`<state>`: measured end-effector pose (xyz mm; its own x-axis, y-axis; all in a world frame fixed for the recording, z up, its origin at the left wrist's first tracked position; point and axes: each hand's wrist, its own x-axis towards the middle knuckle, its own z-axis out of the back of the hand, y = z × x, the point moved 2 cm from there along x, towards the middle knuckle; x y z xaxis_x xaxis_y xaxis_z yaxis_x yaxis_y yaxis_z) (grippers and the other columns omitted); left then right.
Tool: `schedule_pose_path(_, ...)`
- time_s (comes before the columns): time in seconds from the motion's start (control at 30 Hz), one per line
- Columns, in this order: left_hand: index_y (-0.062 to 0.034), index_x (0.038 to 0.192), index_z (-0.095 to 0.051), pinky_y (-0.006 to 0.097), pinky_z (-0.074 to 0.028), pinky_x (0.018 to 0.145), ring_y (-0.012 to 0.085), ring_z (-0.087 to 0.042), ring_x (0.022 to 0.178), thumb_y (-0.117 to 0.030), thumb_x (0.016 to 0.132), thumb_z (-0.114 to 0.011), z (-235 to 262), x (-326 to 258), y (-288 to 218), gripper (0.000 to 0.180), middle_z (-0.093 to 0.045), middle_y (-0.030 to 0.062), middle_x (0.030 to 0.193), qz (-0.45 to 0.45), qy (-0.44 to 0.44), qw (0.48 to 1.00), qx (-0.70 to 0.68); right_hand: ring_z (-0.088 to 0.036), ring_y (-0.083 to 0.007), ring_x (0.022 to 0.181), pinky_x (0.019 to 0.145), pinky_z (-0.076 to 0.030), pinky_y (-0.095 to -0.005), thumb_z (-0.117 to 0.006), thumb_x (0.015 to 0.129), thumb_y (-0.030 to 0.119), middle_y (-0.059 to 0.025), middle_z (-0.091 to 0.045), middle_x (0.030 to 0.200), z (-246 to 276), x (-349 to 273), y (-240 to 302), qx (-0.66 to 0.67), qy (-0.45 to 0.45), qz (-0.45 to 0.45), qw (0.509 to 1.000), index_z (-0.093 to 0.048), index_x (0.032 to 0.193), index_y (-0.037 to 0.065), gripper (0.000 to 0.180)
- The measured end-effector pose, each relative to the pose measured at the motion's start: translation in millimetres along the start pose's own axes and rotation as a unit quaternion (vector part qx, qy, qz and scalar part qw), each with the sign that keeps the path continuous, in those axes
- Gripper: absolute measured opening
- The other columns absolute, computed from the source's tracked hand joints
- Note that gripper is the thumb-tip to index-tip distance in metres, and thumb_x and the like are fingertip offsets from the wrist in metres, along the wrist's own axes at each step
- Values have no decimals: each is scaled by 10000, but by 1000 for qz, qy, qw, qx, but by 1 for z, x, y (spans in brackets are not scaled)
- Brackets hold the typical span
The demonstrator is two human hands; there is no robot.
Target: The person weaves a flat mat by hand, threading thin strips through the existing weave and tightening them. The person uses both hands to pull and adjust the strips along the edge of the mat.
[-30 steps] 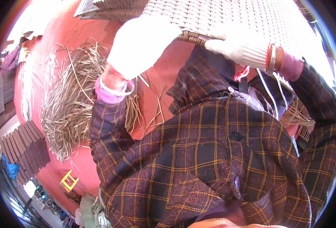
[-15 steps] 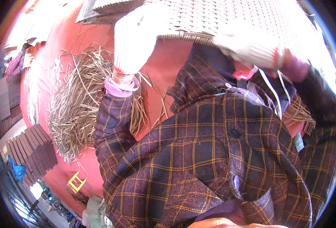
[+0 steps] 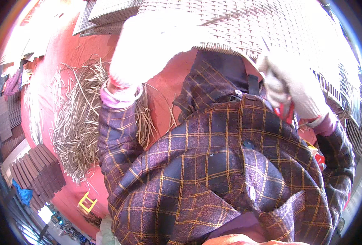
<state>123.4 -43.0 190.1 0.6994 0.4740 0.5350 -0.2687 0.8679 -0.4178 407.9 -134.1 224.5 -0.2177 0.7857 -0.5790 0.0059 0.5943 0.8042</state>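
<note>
place: outdoor weaving workshop
floor: red ground point(image 3: 70, 49)
material: loose heap of dry strips point(image 3: 80, 122)
products: woven panel point(image 3: 246, 24), stacked mats point(image 3: 40, 173)
</note>
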Motion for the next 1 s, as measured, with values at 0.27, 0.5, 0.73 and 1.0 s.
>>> schedule_pose_path(0.27, -60, 1055, -786, 332, -588, 741, 220, -738, 837, -101, 931, -659, -6, -30, 2, 182, -772, 80, 976, 160, -91, 983, -28, -391, -60, 448, 390, -319, -219, -523, 1058, 299, 35, -488, 631, -8, 25, -18, -84, 73, -81, 991, -605, 978, 29, 293)
schedule_pose_path(0.5, -71, 1042, -785, 340, -586, 719, 240, -734, 829, -67, 876, -683, -8, -34, 10, 195, -775, 73, 976, 97, -82, 992, 27, -364, -60, 444, 407, -359, -243, -527, 1030, 276, 39, -455, 618, -19, 36, -2, -106, 48, -116, 986, -589, 949, 42, 255)
schedule_pose_path(0.73, -86, 1019, -781, 333, -566, 665, 235, -709, 776, -74, 836, -723, 2, -39, 1, 192, -758, 66, 926, 56, -67, 990, 108, -351, -43, 427, 378, -328, -246, -505, 1042, 277, 44, -456, 585, -11, 63, 13, -228, 73, -134, 962, -590, 906, 61, 269)
schedule_pose_path(1.0, -95, 1062, -777, 349, -554, 669, 252, -699, 785, -78, 828, -709, 5, -47, -1, 245, -742, 73, 961, 90, -77, 986, 118, -487, -76, 392, 335, -393, -239, -527, 1044, 293, 12, -536, 582, -2, 87, 38, -398, 99, -107, 906, -606, 904, 63, 280)
